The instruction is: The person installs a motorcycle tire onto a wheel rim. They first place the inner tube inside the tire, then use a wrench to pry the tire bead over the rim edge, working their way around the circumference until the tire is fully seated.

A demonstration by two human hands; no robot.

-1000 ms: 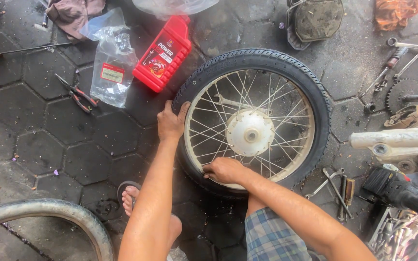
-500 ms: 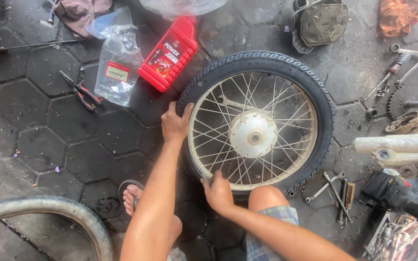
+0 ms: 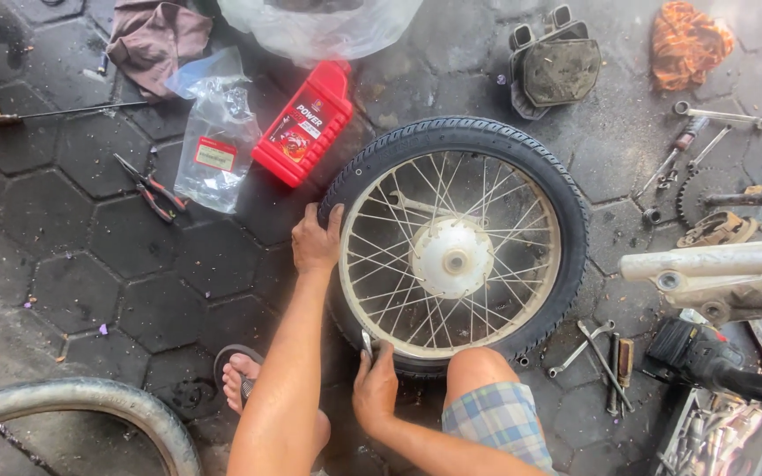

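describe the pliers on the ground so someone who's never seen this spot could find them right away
Start at the big spoked wheel lying flat on the hexagonal paving, then look to its left, past the red oil bottle and the clear plastic bag. The pliers lie just left of that bag, the only small tool there, with red-and-black handles.
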